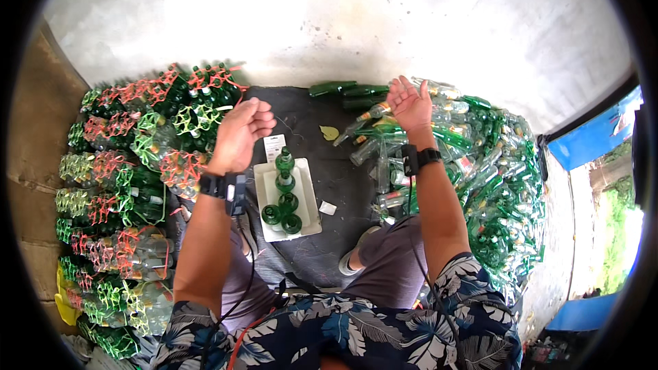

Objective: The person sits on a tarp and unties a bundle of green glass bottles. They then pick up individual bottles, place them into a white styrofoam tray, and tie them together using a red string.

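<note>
Our left hand (247,130) and right hand (412,105) are apart, both empty; between them, nearer us, green bottles (288,202) stand in the white tray (310,195).

Bright on One Side, Brown on the Other

Ahead of us spreads a broad, whitish, mottled wall (288,14) with small dark specks, washed brightest near its upper middle. On our left we see brown, creased, cardboard-looking panels (41,192). Below us lies a dark, matte floor sheet (301,109), wrinkled and strewn with thin fibres, while a strip of pale grey, smooth floor (556,223) shows at the right. Beyond that, between a flat, bright-blue upper panel (595,138) and a flat blue lower panel (579,312), we look out on sunlit green foliage (615,236).
</note>
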Demonstrator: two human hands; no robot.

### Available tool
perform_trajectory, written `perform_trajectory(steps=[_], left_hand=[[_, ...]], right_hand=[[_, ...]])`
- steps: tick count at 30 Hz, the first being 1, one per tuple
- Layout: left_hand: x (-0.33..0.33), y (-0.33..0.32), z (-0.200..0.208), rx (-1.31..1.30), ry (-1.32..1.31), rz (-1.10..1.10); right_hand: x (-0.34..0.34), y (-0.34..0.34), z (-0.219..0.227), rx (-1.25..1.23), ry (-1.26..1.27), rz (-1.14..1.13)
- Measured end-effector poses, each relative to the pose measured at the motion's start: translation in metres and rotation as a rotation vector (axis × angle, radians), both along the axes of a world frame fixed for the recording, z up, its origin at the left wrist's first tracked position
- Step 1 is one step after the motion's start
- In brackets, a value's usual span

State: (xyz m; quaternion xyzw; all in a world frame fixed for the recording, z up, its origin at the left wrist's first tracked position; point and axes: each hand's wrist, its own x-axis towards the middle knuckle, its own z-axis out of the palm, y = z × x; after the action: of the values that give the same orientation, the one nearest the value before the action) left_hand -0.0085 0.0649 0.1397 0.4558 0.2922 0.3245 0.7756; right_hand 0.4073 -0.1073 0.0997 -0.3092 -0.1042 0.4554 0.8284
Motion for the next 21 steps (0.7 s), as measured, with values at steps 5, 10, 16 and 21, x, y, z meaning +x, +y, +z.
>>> perform_trajectory(steps=[5,10,16,21], left_hand=[[0.000,0.001,0.019,0.108,-0.046,-0.009],[0.008,0.008,0.020,0.116,0.021,0.078],[0.013,0.010,0.012,0.226,0.286,0.114],[0.028,0.009,0.008,0.239,0.371,0.149]], right_hand=[[0.083,-0.020,-0.071,-0.395,-0.035,-0.210],[0.120,-0.026,-0.169,-0.718,-0.280,-0.229],[0.148,-0.021,-0.266,-1.375,-1.426,-0.158],[0.159,-0.020,-0.283,-1.408,-1.751,-0.033]])
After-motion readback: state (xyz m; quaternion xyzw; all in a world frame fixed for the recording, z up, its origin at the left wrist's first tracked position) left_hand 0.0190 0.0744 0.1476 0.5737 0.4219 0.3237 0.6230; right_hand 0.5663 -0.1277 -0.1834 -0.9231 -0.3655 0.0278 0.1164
